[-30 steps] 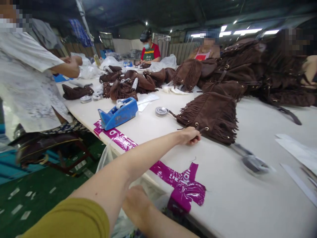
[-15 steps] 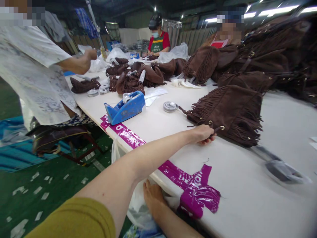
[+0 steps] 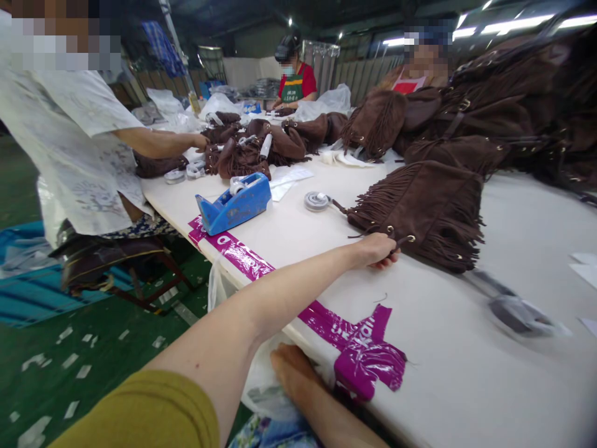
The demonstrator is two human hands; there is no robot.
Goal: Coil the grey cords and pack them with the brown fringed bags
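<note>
A dark brown fringed bag [image 3: 431,205] with gold eyelets lies on the table. My left hand [image 3: 377,249] reaches across to its near edge, fingers closed on the dark drawstring by the eyelets. Wrapped strap bundles extend from the bag: a round grey coil [image 3: 317,200] on its left and a plastic-wrapped strap [image 3: 517,314] on its right. Low at the table's edge, my right hand [image 3: 291,367] is beside a clear plastic bag [image 3: 263,392] hanging there. Its fingers are poorly visible, so their grip cannot be made out.
A blue tape dispenser [image 3: 236,202] stands near purple printed tape [image 3: 245,255] along the table edge. Brown bags [image 3: 504,106] are heaped at the right, with smaller ones [image 3: 245,155] at the back. A co-worker in white [image 3: 88,137] is at the left; two others are farther back.
My left hand stays on the drawstring. My right hand has dropped slightly, its fingers less visible. The co-worker at the left has lowered an arm toward the brown bags.
</note>
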